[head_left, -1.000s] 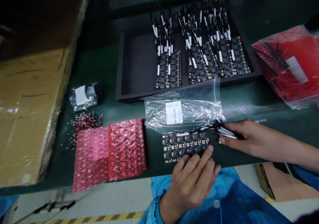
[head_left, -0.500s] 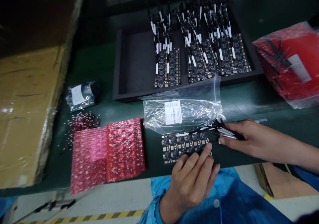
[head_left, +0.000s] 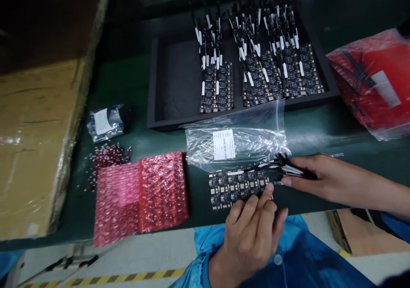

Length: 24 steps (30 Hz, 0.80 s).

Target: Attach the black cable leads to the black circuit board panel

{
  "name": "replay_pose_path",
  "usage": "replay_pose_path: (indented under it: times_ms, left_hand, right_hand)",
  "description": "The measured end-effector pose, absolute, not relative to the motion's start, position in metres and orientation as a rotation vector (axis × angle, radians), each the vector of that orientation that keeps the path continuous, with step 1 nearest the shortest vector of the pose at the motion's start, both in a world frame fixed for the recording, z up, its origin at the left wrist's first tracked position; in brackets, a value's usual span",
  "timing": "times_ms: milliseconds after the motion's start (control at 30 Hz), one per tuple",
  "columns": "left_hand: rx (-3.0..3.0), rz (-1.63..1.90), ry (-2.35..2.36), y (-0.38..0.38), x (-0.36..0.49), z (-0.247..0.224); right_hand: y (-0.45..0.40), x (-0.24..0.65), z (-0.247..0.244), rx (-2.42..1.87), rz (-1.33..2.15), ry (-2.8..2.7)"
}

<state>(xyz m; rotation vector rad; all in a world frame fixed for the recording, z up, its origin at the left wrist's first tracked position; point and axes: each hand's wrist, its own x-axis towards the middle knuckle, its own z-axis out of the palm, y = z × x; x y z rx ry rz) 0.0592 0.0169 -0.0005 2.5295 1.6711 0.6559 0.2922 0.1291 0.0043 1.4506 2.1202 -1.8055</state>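
PCB panel (head_left: 235, 189) lay on bench (head_left: 199, 189); your L hand (head_left: 251, 239), empty, half-curled, fingertip at its R end; R hand (head_left: 326, 179) closed round cable bundle (head_left: 293, 170). Prob. wiring step; next needed steady hold.

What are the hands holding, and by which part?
The right hand holds black-and-white strips by the part farther from the circuit board. The left hand grips nothing.

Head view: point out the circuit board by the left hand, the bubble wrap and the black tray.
Circuit board (head_left: 237, 189): head view, middle of its face.
Bubble wrap (head_left: 147, 196): head view, near its middle.
Black tray (head_left: 177, 83): head view, bare floor.
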Motion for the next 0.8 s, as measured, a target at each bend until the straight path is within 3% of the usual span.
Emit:
replay_pose_path:
  times_ms: [400, 800]
  left_hand:
    - [2.515, 0.797, 1.697, 0.019, 0.058, -0.009]
    - [2.577, 0.844, 1.636, 0.018, 0.055, -0.011]
  right_hand:
    - [0.134, 0.323, 0.02, 1.626, -1.895, 1.992]
    - [0.164, 0.354, 0.073, 2.032, -1.371, 2.343]
